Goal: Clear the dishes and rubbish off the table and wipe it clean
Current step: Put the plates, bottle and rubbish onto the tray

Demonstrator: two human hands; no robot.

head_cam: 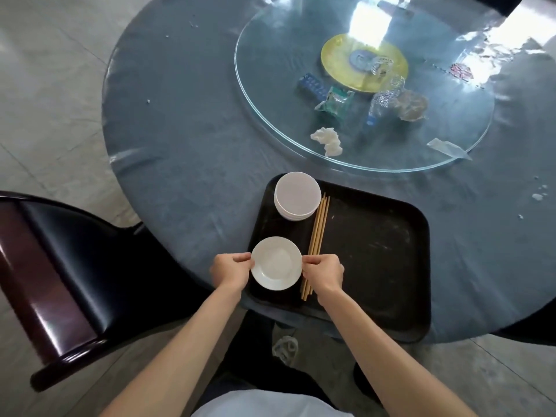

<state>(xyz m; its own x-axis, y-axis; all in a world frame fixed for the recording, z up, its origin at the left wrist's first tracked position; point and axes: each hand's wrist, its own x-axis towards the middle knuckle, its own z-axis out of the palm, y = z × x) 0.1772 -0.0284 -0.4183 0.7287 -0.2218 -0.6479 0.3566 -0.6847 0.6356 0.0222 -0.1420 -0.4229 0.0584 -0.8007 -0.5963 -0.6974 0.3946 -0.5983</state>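
1. Left hand (230, 270) pinches the left rim of a small white plate (276, 263); the plate sits over the near-left corner of the black tray (376, 251).
2. Right hand (323, 273) grips the plate's right rim, beside the chopsticks (317, 239). Stacked bowls (296, 195) already on the tray's far-left corner.
3. Crumpled tissue (326, 140), wrappers (334, 105) and a plastic bottle (380, 106) remain on the glass turntable (270, 94).
4. Crumbs at the table's right edge; wiping apparently not yet begun.

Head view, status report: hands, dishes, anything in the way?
Left hand and right hand both grip white plate over black tray. Bowl stack, chopsticks loaded. Rubbish remains on glass turntable.
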